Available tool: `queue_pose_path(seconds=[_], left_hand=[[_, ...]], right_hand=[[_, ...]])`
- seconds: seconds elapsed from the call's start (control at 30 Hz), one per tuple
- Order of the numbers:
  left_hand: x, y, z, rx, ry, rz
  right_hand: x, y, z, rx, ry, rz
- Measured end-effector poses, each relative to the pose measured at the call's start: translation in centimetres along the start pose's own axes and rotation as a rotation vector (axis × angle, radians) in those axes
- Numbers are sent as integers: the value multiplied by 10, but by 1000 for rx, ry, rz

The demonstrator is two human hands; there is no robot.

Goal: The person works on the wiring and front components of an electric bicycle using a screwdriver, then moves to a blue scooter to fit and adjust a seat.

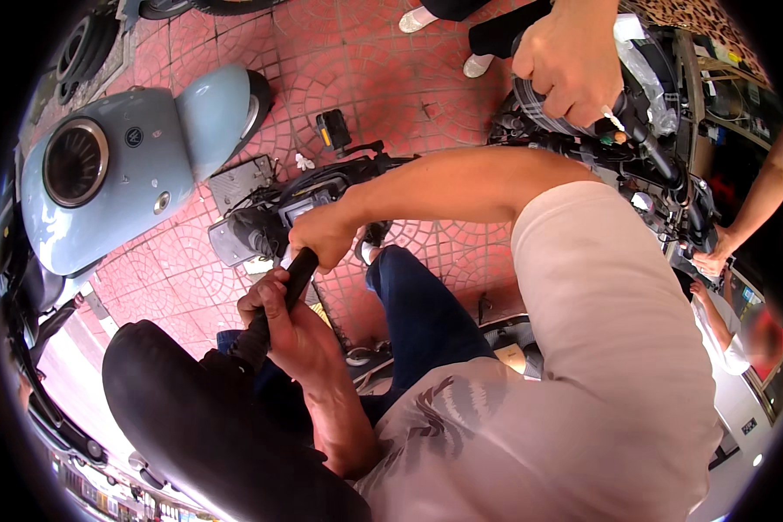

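Both hands clamp one black handlebar grip point(297, 268), the left hand point(280, 315) low and the right hand point(324, 237) just above at the dashboard end, seemingly working it along the bar, which likely needs a firm twisting pull.

The black handlebar grip point(294, 277) under both hands looks like matt rubber, slightly ribbed. The black seat point(191, 418) is smooth vinyl or leather with a dull sheen. The grey-blue scooter body point(139, 165) is glossy painted plastic, its round headlight ring point(76, 162) shiny metal or chrome-look trim. The floor point(357, 61) is red paving brick, rough and matt, laid in fan patterns. The beige shirt point(600, 348) is soft matt cloth; the blue trousers point(422, 317) look like denim.
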State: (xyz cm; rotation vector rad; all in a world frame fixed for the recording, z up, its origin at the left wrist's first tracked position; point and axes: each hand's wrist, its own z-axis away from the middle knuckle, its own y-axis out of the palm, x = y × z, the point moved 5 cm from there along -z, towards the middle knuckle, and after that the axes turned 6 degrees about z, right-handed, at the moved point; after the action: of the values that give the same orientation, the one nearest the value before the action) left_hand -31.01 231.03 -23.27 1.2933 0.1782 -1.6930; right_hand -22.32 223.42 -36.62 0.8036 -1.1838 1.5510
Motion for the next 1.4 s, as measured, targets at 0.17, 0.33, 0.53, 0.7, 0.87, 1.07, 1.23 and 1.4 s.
queue_pose_path(seconds=[0.17, 0.33, 0.53, 0.7, 0.87, 1.07, 1.23, 1.4], left_hand=[[-12, -6, -20, 328, -9, -116], [-18, 14, -33, 642, -41, -212], [-12, -2, -15, 434, -42, -244], [-18, -16, 11, 13, -214, -546], [-28, 14, 58, 49, -395, -680], [-84, 97, 127, 774, -289, -1040], [-211, 181, 137, 959, 619, -1329], [-265, 198, 96, 719, 494, -1360]], right_hand=[[21, 20, 11, -652, 207, -4], [27, 25, 24, -1102, 240, -56], [30, 29, 30, -1090, 341, 15], [40, 29, 41, -1147, 515, -21], [42, 46, 47, -1203, 584, -134], [41, 55, 71, -1140, 549, -369], [22, 64, 77, -1300, 583, -454], [12, 83, 86, -1253, 676, -729]])
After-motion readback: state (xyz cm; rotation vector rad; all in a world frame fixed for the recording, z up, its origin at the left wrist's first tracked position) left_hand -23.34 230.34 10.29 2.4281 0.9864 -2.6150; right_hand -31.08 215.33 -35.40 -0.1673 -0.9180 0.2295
